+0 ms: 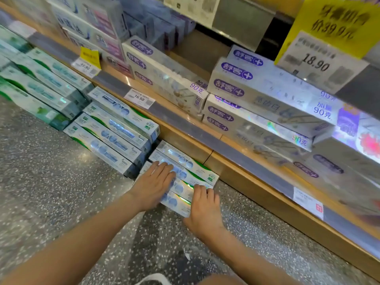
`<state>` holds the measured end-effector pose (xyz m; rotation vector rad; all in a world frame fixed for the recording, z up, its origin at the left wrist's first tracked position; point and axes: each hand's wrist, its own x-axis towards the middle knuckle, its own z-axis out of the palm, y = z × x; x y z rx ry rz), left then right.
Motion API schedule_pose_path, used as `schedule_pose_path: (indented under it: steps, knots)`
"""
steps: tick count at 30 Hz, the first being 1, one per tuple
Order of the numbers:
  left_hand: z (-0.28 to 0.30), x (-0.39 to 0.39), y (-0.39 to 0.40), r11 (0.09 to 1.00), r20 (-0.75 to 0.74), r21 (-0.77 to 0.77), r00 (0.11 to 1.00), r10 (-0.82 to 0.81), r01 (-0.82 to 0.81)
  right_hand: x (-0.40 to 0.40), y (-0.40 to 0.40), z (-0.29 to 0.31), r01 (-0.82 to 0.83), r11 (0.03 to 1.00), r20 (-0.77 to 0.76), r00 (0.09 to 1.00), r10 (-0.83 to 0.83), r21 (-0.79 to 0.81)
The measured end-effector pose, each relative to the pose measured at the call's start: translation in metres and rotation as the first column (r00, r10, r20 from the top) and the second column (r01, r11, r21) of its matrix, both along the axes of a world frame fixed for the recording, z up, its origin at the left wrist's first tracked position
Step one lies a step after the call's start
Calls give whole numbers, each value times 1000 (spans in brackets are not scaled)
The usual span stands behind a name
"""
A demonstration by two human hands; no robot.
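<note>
At the foot of the wooden shelf, on the speckled floor, a low stack of toothpaste boxes stands tight against the shelf's front edge. The boxes are white with blue and green print and lie lengthwise, stepped toward the person.

The left hand lies flat on the stack's left end. Its fingers are straight and spread over the top boxes, pressing down and gripping nothing. The right hand is at the stack's right end, touching the front boxes, with its fingertips bent onto the upper face and the thumb low at the near side. Whether it actually clamps a box cannot be told. Both bare forearms reach in from the bottom edge of the view.

Just left of the stack, and touching it, is a second stack of like boxes. Farther left along the same edge is a row of greener boxes.

On the shelf above lie two piles of white boxes with purple logos, one right of the hands and one farther back. A price tag reading 16.50 hangs on the shelf's front rail. At the upper right corner a tag reading 18.90 sits below a yellow sign.
</note>
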<state>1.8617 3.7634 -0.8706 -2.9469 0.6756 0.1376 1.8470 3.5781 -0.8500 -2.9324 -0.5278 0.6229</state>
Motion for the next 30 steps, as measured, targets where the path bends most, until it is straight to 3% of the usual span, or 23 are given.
schedule_pose_path:
  steps: [5,7,15,20,23,24,26,28,30]
  knots:
    - [141,-17,-13,981,-91,-180,995,49,-65,8,-24,165,-139,989,57,988,141,-42]
    - [185,-23,-13,970,-58,-222,995,86,-97,15,-26,213,-230,971,107,966,236,-66]
    - [499,-49,38,898,47,-256,924,381,-357,42,37,519,-504,849,197,826,528,-159]
    - [674,-78,64,822,99,-256,832,546,-509,37,65,699,-539,836,464,719,518,-98]
    - [772,-102,67,683,137,-375,691,710,-627,33,75,787,-480,872,509,776,373,92]
    - [800,-110,66,605,110,-401,619,777,-688,28,80,814,-462,858,569,777,268,226]
    - [853,-129,62,426,84,-524,453,887,-738,14,95,863,-357,683,468,883,25,638]
    - [903,-146,59,306,110,-653,313,943,-693,-10,111,915,-148,433,121,989,88,889]
    - [948,-162,56,253,143,-712,217,966,-655,-36,128,951,37,266,-105,964,246,963]
